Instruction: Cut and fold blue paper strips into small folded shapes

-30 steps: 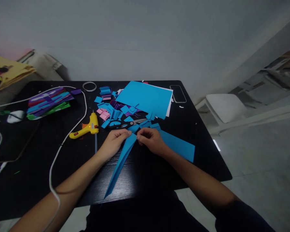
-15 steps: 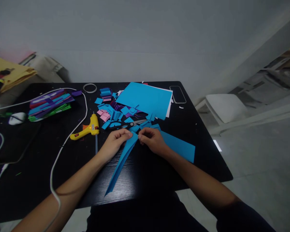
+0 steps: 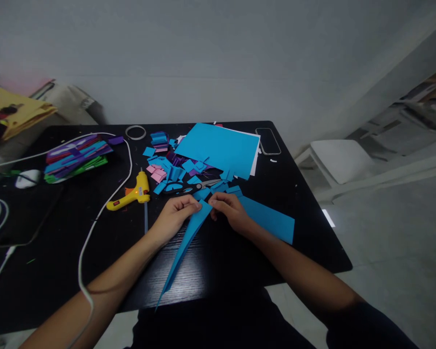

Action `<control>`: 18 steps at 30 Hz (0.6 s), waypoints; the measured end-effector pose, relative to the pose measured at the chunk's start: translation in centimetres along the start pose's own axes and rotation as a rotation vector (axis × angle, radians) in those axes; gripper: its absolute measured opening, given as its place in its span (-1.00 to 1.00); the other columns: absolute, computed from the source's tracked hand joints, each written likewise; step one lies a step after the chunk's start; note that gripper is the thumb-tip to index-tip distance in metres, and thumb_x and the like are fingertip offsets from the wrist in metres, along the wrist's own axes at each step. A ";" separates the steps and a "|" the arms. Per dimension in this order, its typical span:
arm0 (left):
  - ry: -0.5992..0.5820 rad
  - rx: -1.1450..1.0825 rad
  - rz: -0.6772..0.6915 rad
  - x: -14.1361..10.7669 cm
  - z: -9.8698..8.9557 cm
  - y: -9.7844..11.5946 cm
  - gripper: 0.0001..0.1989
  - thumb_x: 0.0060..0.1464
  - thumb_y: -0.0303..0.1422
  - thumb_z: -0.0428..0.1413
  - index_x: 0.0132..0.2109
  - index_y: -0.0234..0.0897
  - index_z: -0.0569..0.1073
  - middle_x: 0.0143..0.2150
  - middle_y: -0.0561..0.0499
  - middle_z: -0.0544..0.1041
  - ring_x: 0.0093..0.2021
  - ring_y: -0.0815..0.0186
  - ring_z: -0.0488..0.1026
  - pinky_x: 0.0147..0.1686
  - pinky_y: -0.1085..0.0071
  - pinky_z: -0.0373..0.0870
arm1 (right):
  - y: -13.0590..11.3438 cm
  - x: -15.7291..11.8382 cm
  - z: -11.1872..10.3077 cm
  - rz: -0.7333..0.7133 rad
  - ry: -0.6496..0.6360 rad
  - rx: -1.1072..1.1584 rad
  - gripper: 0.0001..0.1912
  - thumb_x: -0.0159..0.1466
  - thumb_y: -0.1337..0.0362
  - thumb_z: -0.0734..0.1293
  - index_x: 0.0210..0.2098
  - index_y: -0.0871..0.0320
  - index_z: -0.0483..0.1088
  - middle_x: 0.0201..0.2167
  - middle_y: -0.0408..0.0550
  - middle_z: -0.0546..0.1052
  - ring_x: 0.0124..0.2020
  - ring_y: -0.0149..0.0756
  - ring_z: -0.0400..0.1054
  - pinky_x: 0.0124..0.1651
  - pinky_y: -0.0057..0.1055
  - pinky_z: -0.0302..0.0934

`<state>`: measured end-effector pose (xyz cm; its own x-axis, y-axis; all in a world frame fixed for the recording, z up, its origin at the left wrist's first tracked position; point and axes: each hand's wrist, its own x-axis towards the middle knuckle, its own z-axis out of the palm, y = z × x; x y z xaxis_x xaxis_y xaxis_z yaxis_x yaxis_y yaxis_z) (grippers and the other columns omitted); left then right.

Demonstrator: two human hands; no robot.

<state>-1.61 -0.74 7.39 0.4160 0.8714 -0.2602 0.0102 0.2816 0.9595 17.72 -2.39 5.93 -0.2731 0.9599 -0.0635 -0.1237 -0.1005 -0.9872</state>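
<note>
A long blue paper strip (image 3: pixel 184 245), folded lengthwise, slants from between my hands down toward the table's front edge. My left hand (image 3: pixel 178 212) pinches its upper end between thumb and fingers. At the strip's top right corner, my right hand (image 3: pixel 229 209) is closed with thumb and forefinger pressed on the paper. Just beyond my hands lie black-handled scissors (image 3: pixel 189 187) among small cut blue paper pieces (image 3: pixel 174 173). Another blue paper strip (image 3: pixel 271 219) lies flat under and beside my right wrist.
A yellow glue gun (image 3: pixel 133 193) lies left of my hands, and a white cable (image 3: pixel 89 237) crosses my left forearm. Farther back are a large blue sheet (image 3: pixel 220 148), a phone (image 3: pixel 268 141), a tape ring (image 3: pixel 135 132) and a bundle of coloured paper strips (image 3: pixel 76 156).
The strip's two layers have come closer together, and its lower tip has swung slightly down toward the table edge. Both hands stay at its upper end, shifted very slightly.
</note>
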 end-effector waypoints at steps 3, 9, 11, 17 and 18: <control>-0.040 0.041 0.001 -0.1 0.3 0.1 -0.65 0.05 -0.12 0.29 -0.44 -0.33 0.46 -0.57 0.13 0.35 -0.55 0.45 0.20 -0.51 0.51 0.13 | 0.0 -0.1 0.3 0.023 -0.012 -0.024 -0.71 0.24 0.05 0.40 -0.43 0.13 0.41 -0.56 -0.22 0.41 -0.53 -0.40 0.30 -0.40 -0.42 0.21; -0.069 0.106 -0.002 0.0 -0.3 0.1 -0.66 0.08 -0.13 0.25 -0.43 -0.32 0.44 -0.57 0.17 0.29 -0.56 0.47 0.16 -0.53 0.54 0.11 | -0.3 0.4 -0.6 -0.055 0.064 -0.084 -0.75 0.24 0.08 0.41 -0.41 0.12 0.41 -0.53 -0.22 0.41 -0.52 -0.40 0.31 -0.39 -0.42 0.23; -0.087 0.147 -0.008 0.2 -1.1 0.5 -0.68 0.08 -0.14 0.25 -0.42 -0.31 0.45 -0.56 0.17 0.31 -0.56 0.48 0.17 -0.53 0.55 0.11 | -0.6 0.9 -1.6 -0.099 0.166 -0.080 -0.76 0.24 0.09 0.41 -0.42 0.12 0.41 -0.54 -0.22 0.40 -0.53 -0.39 0.31 -0.40 -0.41 0.25; -0.180 0.253 -0.085 0.8 -4.4 2.8 -0.70 0.01 -0.14 0.29 -0.39 -0.29 0.47 -0.55 0.10 0.47 -0.58 0.42 0.33 -0.56 0.53 0.23 | -1.6 1.5 -4.3 -0.195 0.407 -0.066 -0.76 0.26 0.11 0.38 -0.44 0.11 0.40 -0.52 -0.19 0.41 -0.48 -0.36 0.34 -0.36 -0.38 0.30; -0.172 0.246 -0.072 1.0 -5.0 3.1 -0.70 0.01 -0.14 0.29 -0.39 -0.29 0.47 -0.56 0.07 0.50 -0.58 0.39 0.37 -0.55 0.51 0.27 | -1.7 1.5 -4.4 -0.192 0.427 -0.067 -0.76 0.27 0.10 0.38 -0.43 0.11 0.40 -0.51 -0.18 0.41 -0.47 -0.36 0.35 -0.34 -0.38 0.30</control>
<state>-5.68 2.95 9.53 0.5539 0.7659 -0.3266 0.2565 0.2162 0.9420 21.76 0.40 6.90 0.1677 0.9825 0.0806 -0.0677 0.0931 -0.9934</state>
